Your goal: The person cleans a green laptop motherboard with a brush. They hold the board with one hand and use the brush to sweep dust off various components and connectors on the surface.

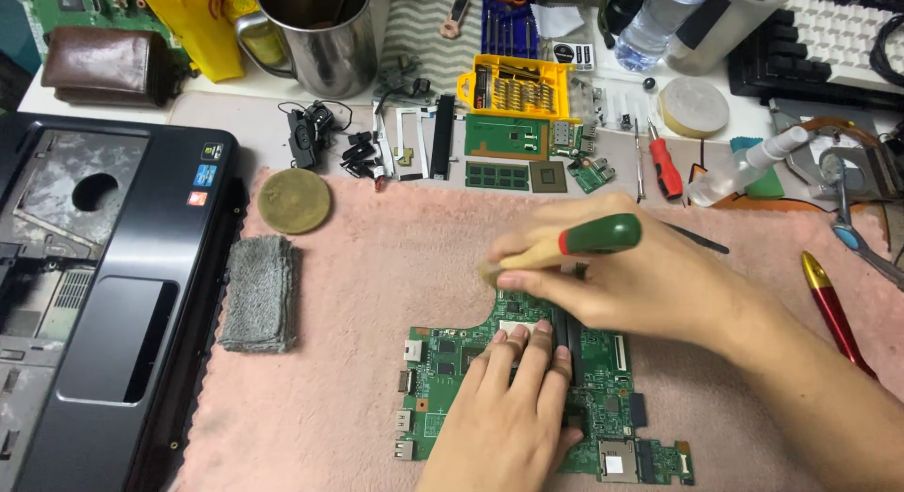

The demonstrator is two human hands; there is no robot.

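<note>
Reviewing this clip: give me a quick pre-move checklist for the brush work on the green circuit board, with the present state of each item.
1. Green circuit board lies flat on the pink towel: ok.
2. Left hand steadies the board, fingers pressed on it: ok.
3. Right hand grips the green-handled brush: ok.
4. Bristles touching the board: cannot tell, blurred at the board's upper edge.
5. Red and gold pen lies apart from the board: ok.
6. Folded grey cloth lies on the towel, left of the board: ok.
</note>
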